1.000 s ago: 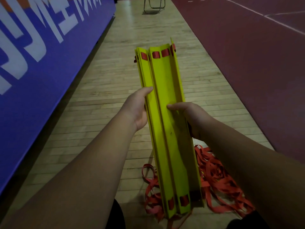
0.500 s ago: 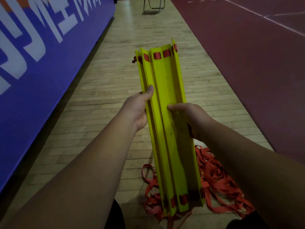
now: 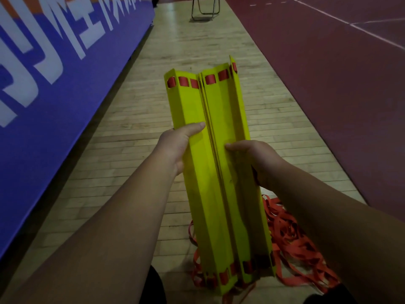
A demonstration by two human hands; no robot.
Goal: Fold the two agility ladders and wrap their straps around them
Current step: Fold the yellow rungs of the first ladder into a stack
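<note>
Nearest, loose red straps (image 3: 291, 235) lie tangled on the wooden floor (image 3: 131, 163) beneath the bundle's near end. The stacked yellow ladder rungs (image 3: 221, 194) are held mid-length, off the floor: left hand (image 3: 175, 148) clasping the left edge, right hand (image 3: 256, 159) the right, thumbs on top. The slats look light and stiff but apt to fan apart, so squeezing both edges at the middle seems wisest. Far off stands a chair (image 3: 206, 9).

The stacked ladder rungs (image 3: 219, 172) are seen to be of yellow plastic, smooth and matt, lightly scuffed. The red straps (image 3: 295, 244) are made of flat woven cloth webbing. The floor (image 3: 131, 150) is laid in narrow wooden boards with a dull varnished sheen. The dark red court surface (image 3: 328, 84) beside it looks matt. The blue wall panel (image 3: 65, 84) appears smooth, and the chair frame (image 3: 205, 9) is of thin shiny metal.
</note>
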